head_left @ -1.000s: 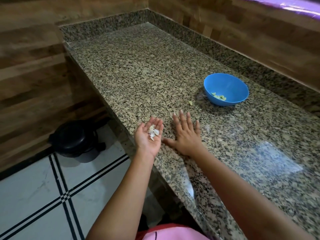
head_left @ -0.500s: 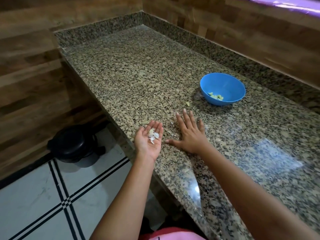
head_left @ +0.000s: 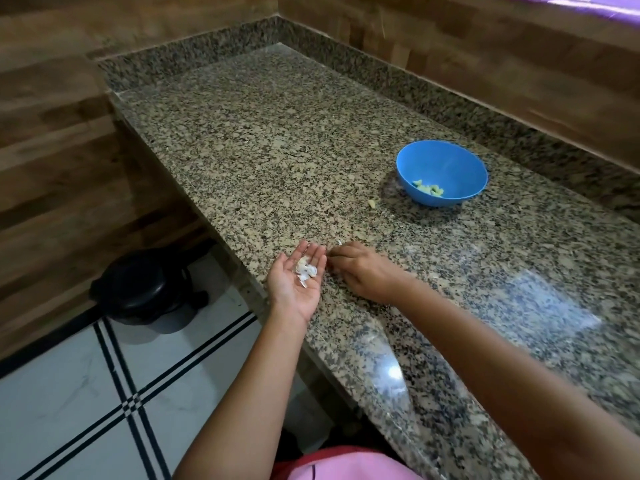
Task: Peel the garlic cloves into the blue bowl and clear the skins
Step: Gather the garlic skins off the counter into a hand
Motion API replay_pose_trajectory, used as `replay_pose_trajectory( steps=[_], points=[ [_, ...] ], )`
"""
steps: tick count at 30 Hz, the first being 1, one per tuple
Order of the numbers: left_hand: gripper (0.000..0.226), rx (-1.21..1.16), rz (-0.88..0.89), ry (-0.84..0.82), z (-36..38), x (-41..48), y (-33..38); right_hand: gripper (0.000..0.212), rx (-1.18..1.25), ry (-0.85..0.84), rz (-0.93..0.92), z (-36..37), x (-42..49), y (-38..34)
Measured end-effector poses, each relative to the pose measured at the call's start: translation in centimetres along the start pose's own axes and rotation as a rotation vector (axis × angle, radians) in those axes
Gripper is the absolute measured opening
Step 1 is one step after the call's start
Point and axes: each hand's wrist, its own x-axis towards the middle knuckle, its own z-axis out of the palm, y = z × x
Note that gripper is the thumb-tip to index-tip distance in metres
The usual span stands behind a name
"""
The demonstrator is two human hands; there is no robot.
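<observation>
The speckled, polished granite worktop [head_left: 277,150] is seen running along wood-grained walls, with glare reflected near its front edge. A round blue plastic bowl [head_left: 450,157], smooth and glossy, is set towards the back right, and a few pale peeled garlic cloves [head_left: 429,189] are gathered at its bottom. 1 loose pale clove [head_left: 372,203] lies on the stone just beside the bowl, on its near left.

The left hand [head_left: 296,285] is held palm up at the worktop's left edge, its grip apart and the fingers straight. A small heap of papery white garlic skins [head_left: 305,270], thin and curled, is cradled near the base of those fingers.

The right hand [head_left: 362,271] is laid knuckles-up on the stone just beside the left, its fingers curled inward. 1 small white flake [head_left: 339,242] is seen at its fingertips; whether the grip is closed on it cannot be told. Both hands are well apart from the bowl.

Below, a round black lidded bin [head_left: 145,285] stands on white floor tiles [head_left: 69,393] crossed by black lines.
</observation>
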Motion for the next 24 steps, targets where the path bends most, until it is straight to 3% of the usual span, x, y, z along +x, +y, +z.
replay_pose_trajectory(
  steps=[9, 14, 16, 18, 20, 24],
  points=[
    [0.044, -0.015, 0.02, 0.004, 0.2, -0.2, -0.6, 0.032, -0.012, 0.089, 0.263, 0.5, -2.0, -2.4],
    [0.042, 0.012, 0.036, 0.018, 0.3, -0.6, -1.0, 0.029, -0.011, 0.033, 0.345, -0.2, -0.6, -3.1],
    [0.042, 0.026, 0.037, 0.035, 0.4, -0.7, -1.1, 0.027, 0.099, 0.031, 0.498, -1.1, 0.4, -3.1],
    [0.041, 0.019, 0.035, 0.051, 0.7, -0.7, -1.1, 0.026, 0.31, 0.145, 0.65, -2.0, 1.3, -3.2],
    [0.039, 0.014, 0.019, 0.067, 0.9, -0.9, -1.2, 0.023, 0.461, 0.244, 0.671, -3.1, 1.6, -3.7],
    [0.033, 0.126, -0.025, 0.139, 1.3, -1.5, -2.0, 0.024, 0.665, 0.119, 0.588, -4.8, 1.8, -5.6]
  ],
)
